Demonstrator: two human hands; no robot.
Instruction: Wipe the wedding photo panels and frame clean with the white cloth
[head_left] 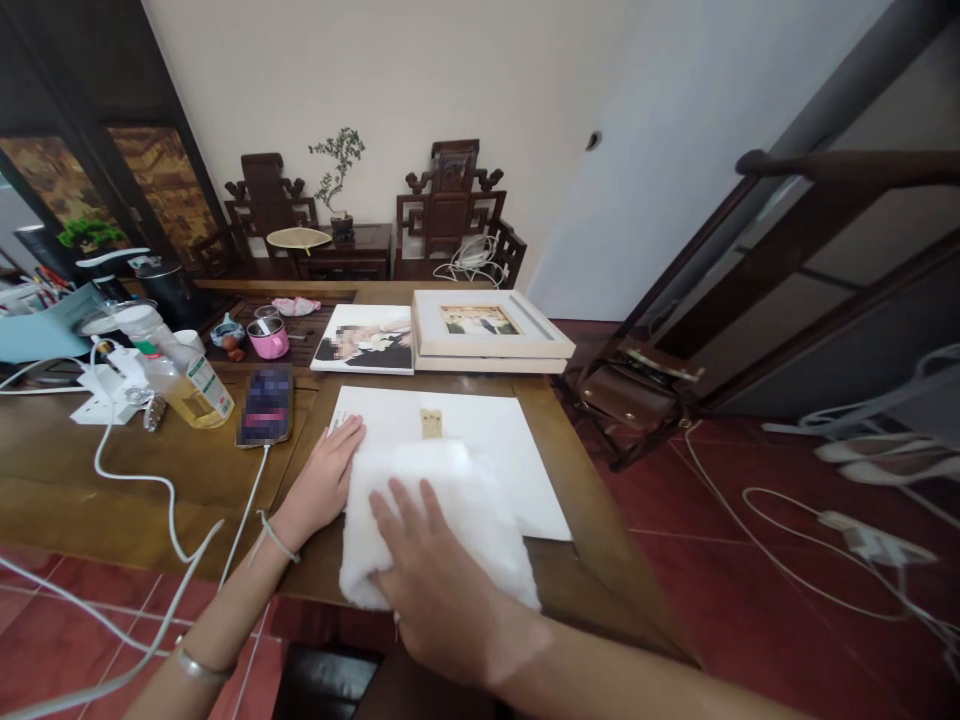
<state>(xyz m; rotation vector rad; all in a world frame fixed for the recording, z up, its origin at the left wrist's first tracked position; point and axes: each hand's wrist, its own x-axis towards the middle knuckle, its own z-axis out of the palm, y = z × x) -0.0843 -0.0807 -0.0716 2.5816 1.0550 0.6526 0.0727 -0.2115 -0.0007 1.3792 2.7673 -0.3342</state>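
A fluffy white cloth (472, 530) lies bunched over the near part of a flat white board (510, 450). My right hand (439, 570) is on top of the cloth, fingers apart and curved into it, the thumb partly hidden at its near left side. At the board's left edge rests my left hand (337, 465), flat with fingers stretched out, pressing on the surface. A small tan bear-shaped piece (431, 423) shows on the board just beyond the cloth. The cloth hides the board's near left part.
Behind the board stand framed photo boxes (491, 345) and a photo panel (364, 340). A charging phone (266, 405), an oil-coloured bottle (191, 385), a pink cup (270, 338) and a power strip (109, 395) are to the left. White cables cross the table's left front. A wooden chair (645, 380) stands right.
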